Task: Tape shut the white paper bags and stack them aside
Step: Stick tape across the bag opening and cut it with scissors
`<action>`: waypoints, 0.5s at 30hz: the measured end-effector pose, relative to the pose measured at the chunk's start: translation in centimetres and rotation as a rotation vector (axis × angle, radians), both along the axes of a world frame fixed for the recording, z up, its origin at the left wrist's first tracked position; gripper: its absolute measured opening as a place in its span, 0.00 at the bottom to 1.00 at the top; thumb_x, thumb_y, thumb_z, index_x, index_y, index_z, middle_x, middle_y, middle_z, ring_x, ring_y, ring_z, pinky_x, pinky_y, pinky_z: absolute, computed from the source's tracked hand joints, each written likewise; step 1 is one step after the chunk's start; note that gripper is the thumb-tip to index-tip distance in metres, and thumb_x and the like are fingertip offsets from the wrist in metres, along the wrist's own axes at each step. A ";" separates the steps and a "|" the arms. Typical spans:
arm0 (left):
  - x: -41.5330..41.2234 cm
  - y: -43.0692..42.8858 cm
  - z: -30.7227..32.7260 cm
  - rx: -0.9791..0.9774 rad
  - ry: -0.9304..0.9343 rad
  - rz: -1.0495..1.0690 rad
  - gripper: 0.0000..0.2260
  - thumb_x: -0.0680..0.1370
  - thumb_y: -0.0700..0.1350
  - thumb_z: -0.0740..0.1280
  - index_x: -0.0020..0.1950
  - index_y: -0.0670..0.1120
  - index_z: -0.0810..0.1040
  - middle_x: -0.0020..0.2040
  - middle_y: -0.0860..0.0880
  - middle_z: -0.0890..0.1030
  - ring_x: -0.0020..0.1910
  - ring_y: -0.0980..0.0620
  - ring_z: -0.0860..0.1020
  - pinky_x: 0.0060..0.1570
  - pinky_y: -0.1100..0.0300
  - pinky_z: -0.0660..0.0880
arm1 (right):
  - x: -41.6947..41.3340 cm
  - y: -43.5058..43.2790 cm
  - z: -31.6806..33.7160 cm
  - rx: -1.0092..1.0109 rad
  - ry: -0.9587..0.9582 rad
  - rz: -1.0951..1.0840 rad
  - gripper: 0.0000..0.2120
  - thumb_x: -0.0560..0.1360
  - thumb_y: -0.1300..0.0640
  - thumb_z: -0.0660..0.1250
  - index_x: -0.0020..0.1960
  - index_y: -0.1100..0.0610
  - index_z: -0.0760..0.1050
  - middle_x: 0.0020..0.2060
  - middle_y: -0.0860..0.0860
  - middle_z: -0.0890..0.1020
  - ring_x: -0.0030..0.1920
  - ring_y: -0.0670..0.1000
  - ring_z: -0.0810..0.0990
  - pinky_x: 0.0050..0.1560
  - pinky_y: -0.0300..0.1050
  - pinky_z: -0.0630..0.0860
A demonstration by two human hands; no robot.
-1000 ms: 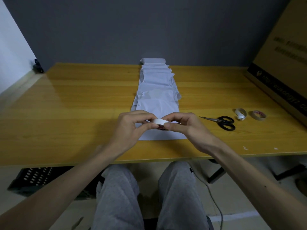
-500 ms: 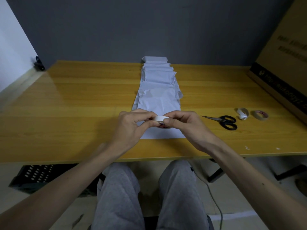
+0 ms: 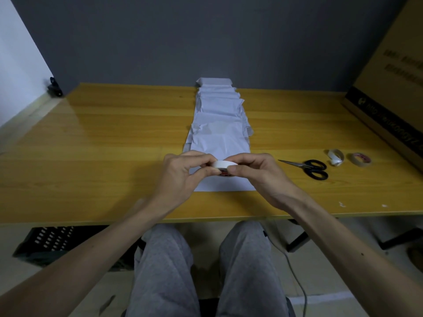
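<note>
Near the front edge of the table (image 3: 91, 156), your left hand (image 3: 180, 179) pinches one side of a white tape roll (image 3: 223, 164), over the nearest of the white paper bags (image 3: 219, 124), which overlap in a row toward the wall; your right hand (image 3: 261, 177) pinches the other side. Farther right lie black scissors (image 3: 314, 167) and a second roll (image 3: 360, 160).

Person, seated. Left hand (image 3: 180, 177) and right hand (image 3: 258, 177) bare, fingers (image 3: 246, 157) bare. Both forearms (image 3: 96, 252) bare right out to the frame edge. Legs in light grey heathered soft-knit jogger trousers (image 3: 164, 259), loose, creased at the knees. Small dark tab (image 3: 264, 233) on the right thigh's outer side, detail unclear.
</note>
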State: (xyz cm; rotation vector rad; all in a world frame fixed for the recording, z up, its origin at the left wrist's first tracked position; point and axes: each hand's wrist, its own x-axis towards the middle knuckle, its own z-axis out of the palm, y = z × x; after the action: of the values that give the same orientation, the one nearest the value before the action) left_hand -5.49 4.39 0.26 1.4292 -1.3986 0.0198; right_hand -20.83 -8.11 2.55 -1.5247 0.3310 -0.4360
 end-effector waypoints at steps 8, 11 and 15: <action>-0.2 0.1 0.1 -0.017 -0.004 0.029 0.05 0.73 0.41 0.73 0.43 0.40 0.83 0.38 0.50 0.81 0.38 0.53 0.79 0.40 0.53 0.76 | 0.6 0.3 -0.3 0.039 -0.047 -0.070 0.12 0.67 0.60 0.72 0.49 0.64 0.82 0.46 0.61 0.84 0.48 0.57 0.83 0.56 0.45 0.77; -0.2 0.1 -0.2 -0.008 -0.005 0.037 0.05 0.73 0.42 0.72 0.42 0.40 0.83 0.39 0.50 0.81 0.38 0.53 0.79 0.39 0.53 0.75 | 0.8 0.5 -0.5 0.046 -0.055 -0.085 0.11 0.66 0.61 0.72 0.48 0.63 0.82 0.43 0.59 0.85 0.46 0.55 0.84 0.51 0.43 0.78; -0.1 0.3 -0.6 0.003 -0.021 0.045 0.06 0.73 0.43 0.72 0.42 0.40 0.83 0.39 0.51 0.81 0.39 0.55 0.79 0.40 0.53 0.76 | 0.9 0.6 -0.7 0.019 -0.043 -0.087 0.11 0.67 0.61 0.72 0.48 0.63 0.82 0.42 0.57 0.85 0.45 0.54 0.84 0.50 0.41 0.78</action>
State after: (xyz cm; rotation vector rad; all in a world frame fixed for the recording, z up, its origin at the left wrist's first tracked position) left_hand -5.59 4.64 -0.31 1.4665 -1.3843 0.0616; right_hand -19.90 -7.50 1.83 -1.4844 0.3678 -0.5325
